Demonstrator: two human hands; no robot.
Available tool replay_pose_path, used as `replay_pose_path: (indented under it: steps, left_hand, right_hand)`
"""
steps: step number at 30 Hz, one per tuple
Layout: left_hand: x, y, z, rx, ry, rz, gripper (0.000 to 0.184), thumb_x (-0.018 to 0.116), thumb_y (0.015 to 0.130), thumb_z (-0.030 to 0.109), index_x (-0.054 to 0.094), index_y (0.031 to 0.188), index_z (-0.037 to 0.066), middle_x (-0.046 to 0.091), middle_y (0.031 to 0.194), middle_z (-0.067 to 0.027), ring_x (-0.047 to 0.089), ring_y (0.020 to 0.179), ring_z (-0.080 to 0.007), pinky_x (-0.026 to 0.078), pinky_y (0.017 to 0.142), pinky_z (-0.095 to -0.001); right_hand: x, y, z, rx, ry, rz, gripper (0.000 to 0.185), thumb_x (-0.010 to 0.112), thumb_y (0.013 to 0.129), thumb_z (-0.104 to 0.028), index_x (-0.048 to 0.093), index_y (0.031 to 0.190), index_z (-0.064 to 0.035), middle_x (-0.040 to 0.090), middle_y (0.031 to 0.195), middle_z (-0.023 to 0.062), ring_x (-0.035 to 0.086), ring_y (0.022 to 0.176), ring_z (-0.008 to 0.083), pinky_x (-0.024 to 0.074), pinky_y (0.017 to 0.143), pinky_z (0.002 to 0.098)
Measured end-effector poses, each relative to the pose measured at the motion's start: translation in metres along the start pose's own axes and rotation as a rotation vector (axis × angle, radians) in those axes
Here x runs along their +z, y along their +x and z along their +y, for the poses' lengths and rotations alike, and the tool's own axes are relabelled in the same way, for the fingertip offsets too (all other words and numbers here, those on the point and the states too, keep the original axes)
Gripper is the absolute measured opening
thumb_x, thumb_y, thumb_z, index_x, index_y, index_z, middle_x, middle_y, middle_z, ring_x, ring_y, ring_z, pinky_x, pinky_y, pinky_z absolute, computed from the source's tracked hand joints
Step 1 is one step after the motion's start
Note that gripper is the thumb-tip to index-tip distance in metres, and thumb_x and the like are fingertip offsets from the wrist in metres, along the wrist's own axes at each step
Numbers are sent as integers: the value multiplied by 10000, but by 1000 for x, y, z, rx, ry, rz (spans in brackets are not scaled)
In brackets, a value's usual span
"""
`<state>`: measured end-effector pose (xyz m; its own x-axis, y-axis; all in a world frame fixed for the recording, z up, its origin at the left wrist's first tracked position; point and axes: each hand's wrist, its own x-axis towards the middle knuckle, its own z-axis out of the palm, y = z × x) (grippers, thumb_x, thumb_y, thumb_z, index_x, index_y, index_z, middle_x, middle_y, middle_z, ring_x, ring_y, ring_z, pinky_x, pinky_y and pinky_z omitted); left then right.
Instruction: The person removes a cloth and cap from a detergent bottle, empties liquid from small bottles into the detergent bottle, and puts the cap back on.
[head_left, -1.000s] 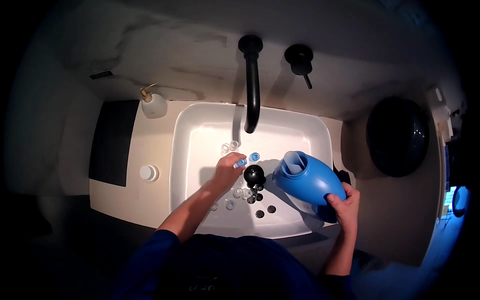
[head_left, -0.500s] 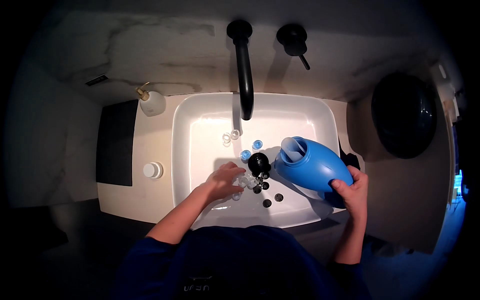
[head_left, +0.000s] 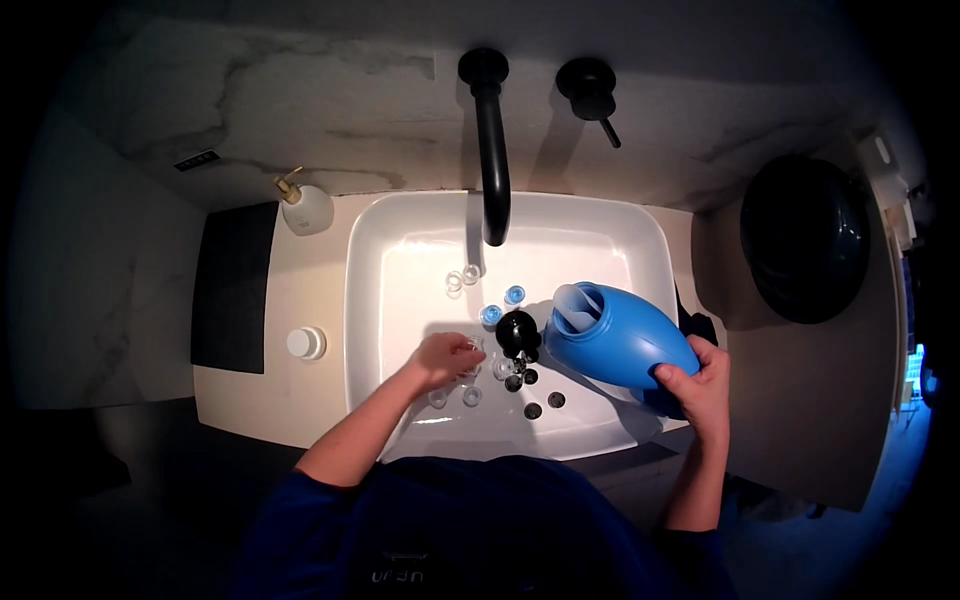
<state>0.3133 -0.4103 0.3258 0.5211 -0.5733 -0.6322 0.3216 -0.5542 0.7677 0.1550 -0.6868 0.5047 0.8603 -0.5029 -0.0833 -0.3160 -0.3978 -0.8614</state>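
Note:
My right hand [head_left: 706,390] grips the lower end of a blue bottle [head_left: 625,338], tilted over the right side of the white sink [head_left: 362,300]; pale translucent pieces [head_left: 577,306] stick out of its mouth. My left hand [head_left: 445,361] is low in the sink with its fingers closed on a small clear piece [head_left: 475,345]. Two blue caps [head_left: 491,316] lie above a round black object [head_left: 517,331] at the middle. Below that are several small black discs [head_left: 533,410]. More clear pieces [head_left: 471,396] lie near my left hand, and others [head_left: 455,281] farther up.
A black spout [head_left: 494,170] hangs over the sink, with a black handle [head_left: 590,95] on the wall. On the left counter are a soap dispenser [head_left: 307,210], a white lidded jar [head_left: 306,343] and a dark mat [head_left: 234,290]. A black oval object [head_left: 805,238] is at right.
My left hand has let go of a blue cap beside the other one, moved down and closed on a clear piece. The blue bottle stays in my right hand.

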Motion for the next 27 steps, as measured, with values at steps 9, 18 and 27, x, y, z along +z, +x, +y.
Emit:
replay_pose_path:
  steps: [9, 18, 27]
  left_hand:
    - [-26, -15, 10, -332, -595, -146, 267, 648, 860, 228, 593, 966, -10, 662, 777, -118, 672, 629, -178, 524, 460, -224]
    - [-2, -47, 32, 482, -339, 114, 323, 646, 824, -3, 573, 1138, 11, 612, 1051, -62, 584, 987, -127, 508, 813, -255]
    - [5, -49, 39, 771, -139, 294, 373, 677, 782, -13, 609, 1141, 60, 629, 1091, -97, 601, 1014, -168, 489, 861, -285]
  right_hand:
    - [6, 4, -5, 1, -28, -49, 484, 844, 604, -365, 541, 614, 12, 551, 558, 40, 495, 534, 73, 402, 478, 226]
    - [10, 5, -8, -19, -66, -101, 472, 849, 578, -352, 559, 609, 18, 575, 556, 59, 529, 532, 82, 423, 481, 235]
    - [25, 12, -19, -47, -305, -190, 514, 848, 551, -407, 650, 694, 46, 632, 579, 115, 628, 527, 157, 483, 514, 261]
